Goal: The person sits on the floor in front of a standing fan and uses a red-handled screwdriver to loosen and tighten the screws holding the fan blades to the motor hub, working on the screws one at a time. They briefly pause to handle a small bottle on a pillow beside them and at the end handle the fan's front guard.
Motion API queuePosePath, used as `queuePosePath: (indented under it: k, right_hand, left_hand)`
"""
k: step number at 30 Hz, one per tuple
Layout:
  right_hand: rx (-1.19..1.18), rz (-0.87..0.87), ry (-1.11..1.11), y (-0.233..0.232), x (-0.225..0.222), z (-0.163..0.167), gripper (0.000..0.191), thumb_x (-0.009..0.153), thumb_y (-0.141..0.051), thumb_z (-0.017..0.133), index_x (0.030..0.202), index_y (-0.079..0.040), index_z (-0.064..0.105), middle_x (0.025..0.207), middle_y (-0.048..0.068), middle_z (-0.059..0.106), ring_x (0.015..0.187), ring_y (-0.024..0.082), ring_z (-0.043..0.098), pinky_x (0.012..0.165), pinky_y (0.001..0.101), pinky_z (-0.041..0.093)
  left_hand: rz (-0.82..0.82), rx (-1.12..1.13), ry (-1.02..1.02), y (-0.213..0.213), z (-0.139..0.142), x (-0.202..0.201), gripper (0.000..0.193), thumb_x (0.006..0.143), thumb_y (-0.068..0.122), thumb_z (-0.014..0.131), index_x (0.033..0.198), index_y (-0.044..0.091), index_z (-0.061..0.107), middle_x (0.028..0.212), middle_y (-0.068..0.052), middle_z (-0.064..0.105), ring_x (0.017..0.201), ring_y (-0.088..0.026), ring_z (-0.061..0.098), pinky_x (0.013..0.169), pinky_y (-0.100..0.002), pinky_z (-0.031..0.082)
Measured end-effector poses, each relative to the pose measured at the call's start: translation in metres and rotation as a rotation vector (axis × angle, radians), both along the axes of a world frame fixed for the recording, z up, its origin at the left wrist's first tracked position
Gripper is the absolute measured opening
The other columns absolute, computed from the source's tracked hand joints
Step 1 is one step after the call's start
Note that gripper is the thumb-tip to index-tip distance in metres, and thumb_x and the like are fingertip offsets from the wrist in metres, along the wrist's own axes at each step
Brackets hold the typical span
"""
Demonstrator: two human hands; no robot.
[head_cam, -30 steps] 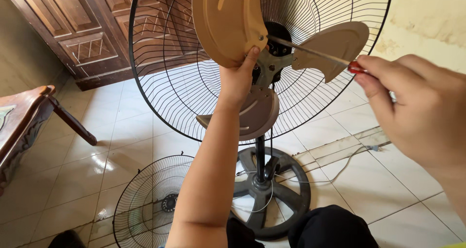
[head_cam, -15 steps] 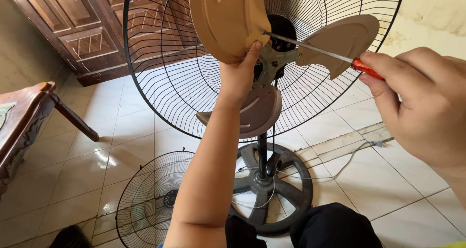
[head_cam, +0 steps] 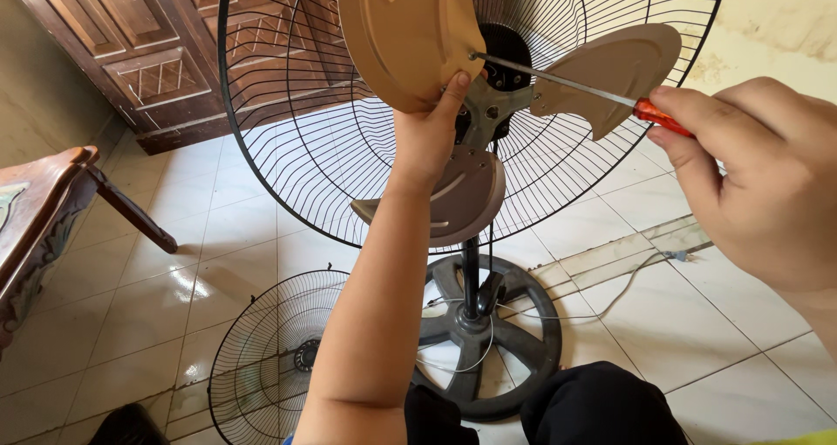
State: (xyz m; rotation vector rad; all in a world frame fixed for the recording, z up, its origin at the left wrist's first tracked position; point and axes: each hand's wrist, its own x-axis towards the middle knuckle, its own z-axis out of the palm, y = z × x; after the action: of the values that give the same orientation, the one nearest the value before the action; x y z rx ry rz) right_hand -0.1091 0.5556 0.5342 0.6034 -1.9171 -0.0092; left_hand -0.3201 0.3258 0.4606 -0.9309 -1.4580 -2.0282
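Head view: L hand (head_cam: pixel 427 135) still grips blade (head_cam: pixel 405 35); R hand (head_cam: pixel 758 175) clutching screwdriver (head_cam: pixel 575 86), unchanged.

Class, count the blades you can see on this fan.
3: one tan blade at top, gripped by the left hand; one at right, behind the screwdriver; one below the hub.

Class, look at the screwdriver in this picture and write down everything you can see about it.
The screwdriver has a thin, bare metal shaft and a red-orange handle that looks like plastic. Only the front end of the handle shows; the rest is hidden in the right hand, which grips it. The tool slants slightly, handle lower on the right, tip higher on the left. Its tip meets the metal hub of the fan, beside the tan blade that the left hand steadies.
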Motion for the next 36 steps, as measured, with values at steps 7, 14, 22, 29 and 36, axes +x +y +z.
queuePosePath:
  k: [7,14,22,29,36]
  right_hand:
    - [0.001,0.02,0.0,-0.001,0.0,0.001,0.021,0.091,0.002,0.083,0.111,0.006,0.076,0.079,0.015,0.064,0.057,0.02,0.059,0.051,0.0293,0.046]
    - [-0.001,0.015,0.0,-0.002,0.006,-0.002,0.023,0.091,0.001,0.084,0.111,0.007,0.076,0.078,0.014,0.063,0.055,0.02,0.057,0.05,0.0297,0.045]
    - [0.001,0.01,-0.004,-0.002,0.008,-0.003,0.023,0.089,0.002,0.084,0.11,0.007,0.077,0.078,0.015,0.063,0.053,0.021,0.058,0.048,0.0296,0.045]
    - [-0.012,0.032,-0.01,0.002,0.005,-0.006,0.022,0.094,0.002,0.083,0.114,0.006,0.075,0.084,0.015,0.064,0.062,0.022,0.061,0.055,0.0302,0.049]
    - [-0.015,0.032,-0.003,0.002,0.004,-0.005,0.022,0.093,0.002,0.083,0.113,0.007,0.076,0.083,0.016,0.063,0.06,0.022,0.061,0.054,0.03,0.048]
  left_hand:
    - [-0.015,0.011,-0.01,0.002,0.0,-0.002,0.018,0.105,0.005,0.064,0.12,-0.002,0.07,0.113,-0.009,0.076,0.107,-0.017,0.07,0.096,-0.032,0.057]
    - [-0.037,0.011,-0.011,0.0,-0.001,0.003,0.019,0.105,0.007,0.064,0.121,-0.001,0.07,0.113,-0.007,0.076,0.107,-0.015,0.07,0.096,-0.031,0.057]
    - [0.005,-0.008,0.026,0.0,-0.001,0.007,0.017,0.105,0.006,0.064,0.119,-0.001,0.071,0.112,-0.007,0.076,0.107,-0.016,0.07,0.098,-0.032,0.055]
    - [-0.01,0.009,0.022,0.0,0.0,0.009,0.017,0.104,0.006,0.065,0.118,-0.001,0.07,0.112,-0.007,0.076,0.108,-0.017,0.07,0.099,-0.032,0.055]
    - [-0.007,0.018,-0.019,-0.001,-0.002,0.006,0.019,0.104,0.008,0.065,0.119,-0.001,0.07,0.112,-0.008,0.076,0.107,-0.017,0.07,0.098,-0.032,0.055]
